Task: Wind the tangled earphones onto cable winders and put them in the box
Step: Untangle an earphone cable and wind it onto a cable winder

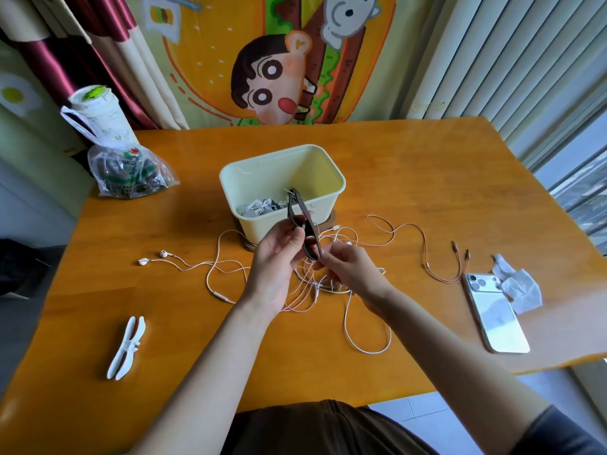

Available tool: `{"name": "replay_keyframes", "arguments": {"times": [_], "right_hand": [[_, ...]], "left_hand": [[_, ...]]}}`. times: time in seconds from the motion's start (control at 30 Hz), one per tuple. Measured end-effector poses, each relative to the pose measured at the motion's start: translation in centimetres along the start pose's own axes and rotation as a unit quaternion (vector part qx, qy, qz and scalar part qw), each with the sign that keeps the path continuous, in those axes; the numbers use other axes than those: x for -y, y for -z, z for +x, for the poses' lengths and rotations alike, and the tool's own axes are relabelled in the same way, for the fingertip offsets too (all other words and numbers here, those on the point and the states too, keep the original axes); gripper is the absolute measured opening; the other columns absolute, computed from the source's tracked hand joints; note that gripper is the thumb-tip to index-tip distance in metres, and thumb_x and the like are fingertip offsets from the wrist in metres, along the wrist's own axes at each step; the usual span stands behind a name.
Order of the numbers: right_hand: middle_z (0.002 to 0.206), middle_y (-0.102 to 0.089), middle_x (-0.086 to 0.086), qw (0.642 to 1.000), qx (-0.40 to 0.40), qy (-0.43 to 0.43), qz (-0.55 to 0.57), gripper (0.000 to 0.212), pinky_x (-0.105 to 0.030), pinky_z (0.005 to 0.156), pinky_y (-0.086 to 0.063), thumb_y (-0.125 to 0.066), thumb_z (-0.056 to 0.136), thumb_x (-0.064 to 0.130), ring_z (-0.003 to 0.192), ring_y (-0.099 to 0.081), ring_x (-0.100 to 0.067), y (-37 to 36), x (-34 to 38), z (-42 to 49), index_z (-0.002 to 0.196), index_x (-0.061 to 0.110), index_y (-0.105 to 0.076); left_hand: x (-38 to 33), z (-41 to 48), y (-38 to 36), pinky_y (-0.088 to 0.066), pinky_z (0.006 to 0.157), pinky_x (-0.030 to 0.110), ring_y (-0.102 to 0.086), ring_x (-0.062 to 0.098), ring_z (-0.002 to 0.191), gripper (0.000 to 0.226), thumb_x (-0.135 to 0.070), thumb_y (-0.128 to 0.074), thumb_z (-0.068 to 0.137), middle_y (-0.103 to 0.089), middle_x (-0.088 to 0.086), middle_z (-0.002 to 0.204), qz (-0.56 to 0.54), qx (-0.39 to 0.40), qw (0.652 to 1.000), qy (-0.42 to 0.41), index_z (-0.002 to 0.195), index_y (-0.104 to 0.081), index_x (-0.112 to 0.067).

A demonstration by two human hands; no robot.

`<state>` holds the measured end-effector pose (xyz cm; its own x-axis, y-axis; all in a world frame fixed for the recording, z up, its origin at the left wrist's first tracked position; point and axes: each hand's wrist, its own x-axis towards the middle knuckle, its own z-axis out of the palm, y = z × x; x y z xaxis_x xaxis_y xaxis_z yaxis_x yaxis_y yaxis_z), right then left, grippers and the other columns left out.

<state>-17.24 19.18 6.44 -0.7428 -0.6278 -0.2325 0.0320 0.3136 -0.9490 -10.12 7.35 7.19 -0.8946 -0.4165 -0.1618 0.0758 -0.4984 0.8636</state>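
My left hand [276, 261] grips a dark cable winder [303, 221], held upright in front of the cream box [282, 188]. My right hand [345, 270] pinches the winder's lower end together with a thin earphone cable. Under both hands lies a tangle of white and pink earphone cables [315, 284]; two white earbuds [154, 257] trail off to the left. A white cable winder [126, 348] lies at the front left of the table. Wound earphones sit in the bottom of the box.
An orange multi-plug cable [440, 264] lies to the right, beside a white phone [496, 313] and a crumpled tissue [519, 287]. A plastic bag [131, 172] and a lidded cup [98, 110] stand at the back left. The wooden table [427, 178] ends near me.
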Motion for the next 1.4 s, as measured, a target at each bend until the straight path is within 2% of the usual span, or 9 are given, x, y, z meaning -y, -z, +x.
{"name": "replay_keyframes", "arguments": {"times": [0.1,0.27,0.4,0.57,0.73,0.9,1.1,1.27,1.4], "right_hand": [[0.066,-0.063,0.003,1.000,0.000,-0.012,0.015,0.021,-0.010,0.046,-0.036,-0.049,0.096,0.014,0.045,-0.045,0.002,-0.8,0.0,-0.4,0.078,0.014,-0.059],[0.066,-0.063,0.003,0.999,-0.003,0.000,-0.051,0.018,-0.014,0.049,-0.039,-0.050,0.096,0.016,0.049,-0.047,-0.001,-1.0,-0.1,-0.8,0.083,0.012,-0.062],[0.063,-0.061,0.005,0.995,0.003,0.029,-0.096,0.019,-0.015,0.048,-0.037,-0.051,0.096,0.020,0.048,-0.046,-0.002,-1.1,0.0,-1.5,0.085,0.013,-0.064],[0.065,-0.057,0.009,0.974,0.007,0.078,-0.211,0.020,-0.010,0.050,-0.039,-0.051,0.096,0.022,0.051,-0.050,-0.002,-0.6,1.1,-1.8,0.096,0.012,-0.068],[0.074,-0.062,0.007,0.934,0.018,0.115,-0.338,0.021,-0.013,0.052,-0.038,-0.055,0.093,0.028,0.060,-0.053,-0.001,2.1,2.1,-1.3,0.096,0.014,-0.070],[0.066,-0.057,0.011,0.931,-0.038,0.128,-0.341,0.018,-0.017,0.052,-0.037,-0.062,0.088,0.031,0.056,-0.049,-0.005,4.1,2.6,-0.5,0.088,0.016,-0.071],[0.070,-0.056,0.016,0.933,-0.072,0.159,-0.314,0.012,-0.008,0.057,-0.038,-0.066,0.085,0.024,0.061,-0.050,0.000,4.4,3.0,-0.3,0.085,0.014,-0.071],[0.073,-0.059,0.013,0.938,-0.084,0.168,-0.292,0.009,-0.009,0.058,-0.040,-0.067,0.084,0.024,0.065,-0.054,-0.001,4.3,2.5,0.0,0.083,0.016,-0.070],[0.069,-0.056,0.019,0.949,-0.085,0.160,-0.259,0.005,-0.007,0.059,-0.042,-0.065,0.085,0.022,0.062,-0.055,0.002,4.3,2.3,-0.1,0.081,0.022,-0.063]], "left_hand": [[0.0,0.3,0.0,-0.045,0.099,0.041,-0.066,0.010,0.092,0.016,-0.013,-0.053,0.091,-0.072,-0.007,0.093,0.009,-0.027,1.000,0.002,0.104,-0.062,-0.016],[0.5,0.6,0.3,-0.043,0.099,0.044,-0.061,0.020,0.102,0.015,-0.015,-0.053,0.093,-0.068,0.002,0.102,0.001,-0.083,0.996,0.026,0.104,-0.062,-0.018],[1.0,1.1,0.7,-0.047,0.087,0.032,-0.061,0.017,0.099,0.014,-0.014,-0.056,0.093,-0.069,-0.001,0.100,0.030,-0.109,0.994,0.013,0.102,-0.065,-0.020],[2.5,1.2,1.9,-0.044,0.079,0.007,-0.057,0.012,0.104,0.018,-0.010,-0.061,0.091,-0.062,-0.004,0.108,0.326,-0.114,0.934,-0.087,0.108,-0.064,-0.013],[3.0,0.9,3.3,-0.034,0.079,-0.004,-0.049,0.004,0.109,0.026,-0.010,-0.063,0.089,-0.056,-0.006,0.113,0.398,-0.046,0.913,-0.075,0.114,-0.065,-0.009],[2.9,0.5,3.1,-0.037,0.076,-0.003,-0.051,-0.009,0.096,0.023,-0.010,-0.064,0.087,-0.057,-0.006,0.116,0.384,0.020,0.922,-0.047,0.111,-0.066,-0.011],[1.8,0.3,2.6,-0.043,0.068,0.008,-0.055,0.000,0.075,0.020,-0.011,-0.065,0.087,-0.062,-0.008,0.099,0.364,0.060,0.929,-0.020,0.099,-0.063,-0.026],[1.2,0.2,2.7,-0.048,0.073,0.017,-0.056,0.013,0.084,0.021,-0.012,-0.066,0.087,-0.066,-0.007,0.102,0.356,0.088,0.930,0.004,0.102,-0.064,-0.027],[1.0,-0.3,2.1,-0.049,0.083,0.022,-0.060,0.010,0.090,0.021,-0.012,-0.065,0.084,-0.068,0.006,0.104,0.289,0.116,0.950,0.018,0.101,-0.066,-0.025]]}}
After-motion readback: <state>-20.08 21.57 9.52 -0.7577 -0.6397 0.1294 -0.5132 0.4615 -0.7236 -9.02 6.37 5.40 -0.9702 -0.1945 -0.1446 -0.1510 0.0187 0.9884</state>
